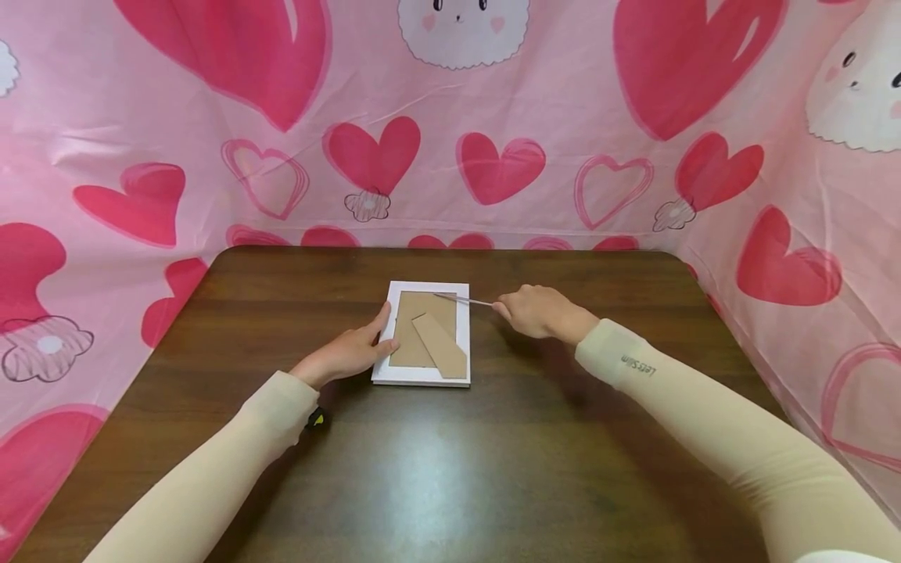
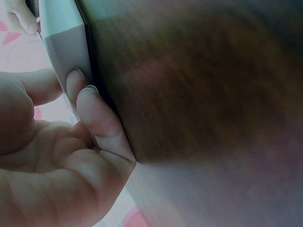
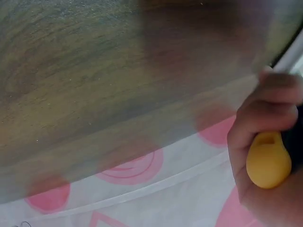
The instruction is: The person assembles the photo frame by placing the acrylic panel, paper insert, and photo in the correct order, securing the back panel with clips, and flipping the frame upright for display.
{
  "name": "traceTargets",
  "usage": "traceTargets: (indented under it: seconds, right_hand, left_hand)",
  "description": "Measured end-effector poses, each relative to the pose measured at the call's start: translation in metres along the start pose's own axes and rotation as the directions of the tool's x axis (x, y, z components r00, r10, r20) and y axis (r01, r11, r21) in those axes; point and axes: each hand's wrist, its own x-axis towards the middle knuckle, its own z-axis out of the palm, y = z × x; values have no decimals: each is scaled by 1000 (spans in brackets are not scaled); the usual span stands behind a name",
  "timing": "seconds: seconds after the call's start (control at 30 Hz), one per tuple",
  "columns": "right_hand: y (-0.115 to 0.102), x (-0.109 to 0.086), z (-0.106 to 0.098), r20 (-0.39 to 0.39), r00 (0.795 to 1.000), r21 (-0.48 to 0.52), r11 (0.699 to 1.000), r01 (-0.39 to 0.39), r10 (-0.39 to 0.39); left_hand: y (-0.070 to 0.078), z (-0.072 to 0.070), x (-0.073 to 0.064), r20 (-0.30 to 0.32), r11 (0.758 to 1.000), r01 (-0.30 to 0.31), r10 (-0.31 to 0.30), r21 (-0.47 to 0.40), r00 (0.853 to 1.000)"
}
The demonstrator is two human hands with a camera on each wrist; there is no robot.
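Note:
A white picture frame point(image 1: 429, 375) lies face down on the dark wooden table, its brown backing board point(image 1: 415, 344) and slanted stand leg point(image 1: 442, 348) showing. My left hand point(image 1: 352, 348) grips the frame's left edge, thumb over the border. The left wrist view shows its fingers point(image 2: 102, 116) curled against the frame's side wall point(image 2: 71, 52). My right hand point(image 1: 538, 310), right of the frame, holds a screwdriver point(image 1: 479, 302). Its thin metal shaft reaches across the border to the top of the backing. In the right wrist view the handle's yellow end point(image 3: 268, 161) sticks out of the curled fingers.
Part of a small black and yellow object point(image 1: 317, 418) shows beside the left sleeve cuff. Pink cloth with hearts point(image 1: 500, 166) hangs behind the table point(image 1: 563, 469) and on both sides. Light glares on the table's front half.

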Motion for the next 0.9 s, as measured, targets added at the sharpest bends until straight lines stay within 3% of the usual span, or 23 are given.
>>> traceTargets:
  seconds: [0.07, 0.17, 0.4, 0.6, 0.9]
  right_hand:
    - [0, 5, 1, 53, 998, -14, 1000, -23, 24]
    - [0, 8, 6, 72, 997, -44, 998, -35, 39]
    - [-14, 0, 27, -37, 998, -120, 991, -55, 51]
    - [-35, -4, 23, -89, 995, -184, 981, -61, 45]
    - [-27, -7, 26, -37, 998, -103, 993, -61, 57]
  left_hand:
    - [0, 1, 0, 4, 1000, 1, -1, -8, 1000]
    - [-1, 1, 1, 1, 1000, -1, 1, -1, 1000]
    - [0, -1, 1, 12, 1000, -10, 10, 0, 1000]
    - [2, -6, -3, 6, 1000, -13, 13, -3, 1000]
    - [-1, -1, 0, 9, 1000, -13, 13, 21, 1000]
